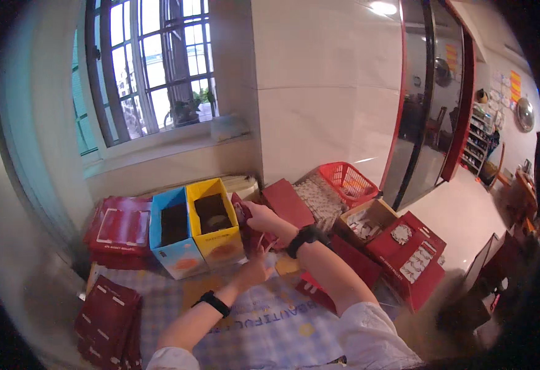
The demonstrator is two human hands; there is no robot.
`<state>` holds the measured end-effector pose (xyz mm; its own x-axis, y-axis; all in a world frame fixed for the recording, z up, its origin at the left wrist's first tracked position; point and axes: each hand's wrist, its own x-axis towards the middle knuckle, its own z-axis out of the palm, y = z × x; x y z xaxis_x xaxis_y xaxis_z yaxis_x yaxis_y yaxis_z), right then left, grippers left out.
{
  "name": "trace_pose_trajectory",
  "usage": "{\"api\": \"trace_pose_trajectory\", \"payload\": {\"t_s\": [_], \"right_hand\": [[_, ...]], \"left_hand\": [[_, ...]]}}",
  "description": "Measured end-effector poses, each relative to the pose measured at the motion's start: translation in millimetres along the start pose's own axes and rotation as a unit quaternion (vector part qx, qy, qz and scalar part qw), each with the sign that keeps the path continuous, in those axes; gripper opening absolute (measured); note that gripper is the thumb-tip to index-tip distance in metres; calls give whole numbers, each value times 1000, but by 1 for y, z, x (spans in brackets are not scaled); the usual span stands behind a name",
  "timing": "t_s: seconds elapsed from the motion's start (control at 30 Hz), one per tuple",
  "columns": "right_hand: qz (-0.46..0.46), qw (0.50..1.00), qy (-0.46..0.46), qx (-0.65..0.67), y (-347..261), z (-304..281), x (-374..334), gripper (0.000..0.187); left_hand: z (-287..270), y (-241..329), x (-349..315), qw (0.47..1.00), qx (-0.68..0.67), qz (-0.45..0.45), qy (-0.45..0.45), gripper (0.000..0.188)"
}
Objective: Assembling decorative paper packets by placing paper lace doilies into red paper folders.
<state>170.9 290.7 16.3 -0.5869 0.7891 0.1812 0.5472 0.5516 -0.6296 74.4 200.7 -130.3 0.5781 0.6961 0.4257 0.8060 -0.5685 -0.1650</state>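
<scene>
My right hand (264, 218) reaches across to the right side of a yellow open-topped box (224, 242). Its fingers are closed on a small dark red packet (240, 208), partly hidden by the hand. Nearer to me, my left hand (255, 269) is just below it, fingers bent upward beside a dark red piece (259, 239); what they pinch, if anything, is too small to make out. A light blue open-topped box (180, 254) touches the yellow one on its left. Both have dark insides.
Flat dark red packages (120, 226) are stacked at the left, with another pile (108, 320) nearer me. On the right are a red basket (347, 179), a cardboard box (369, 223) of small pieces, and red boards (406, 262). A checkered cloth (251, 339) covers the table.
</scene>
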Motion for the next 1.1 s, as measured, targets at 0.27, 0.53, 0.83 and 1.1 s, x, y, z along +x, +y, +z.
{"api": "trace_pose_trajectory", "payload": {"t_s": [0.27,0.53,0.83,1.1], "right_hand": [[-17,995,95,-26,16,45,0,33],[-78,966,167,-181,24,50,-19,21],[-119,936,91,-320,-31,-28,-145,28],[99,947,187,-241,-10,-132,-310,35]], "left_hand": [[-76,18,9,942,-287,-159,-70,72],[-135,29,-26,936,-185,-198,-225,58],[-193,39,-105,977,-40,-167,-130,47],[-201,53,-111,988,-40,-147,-6,50]]}}
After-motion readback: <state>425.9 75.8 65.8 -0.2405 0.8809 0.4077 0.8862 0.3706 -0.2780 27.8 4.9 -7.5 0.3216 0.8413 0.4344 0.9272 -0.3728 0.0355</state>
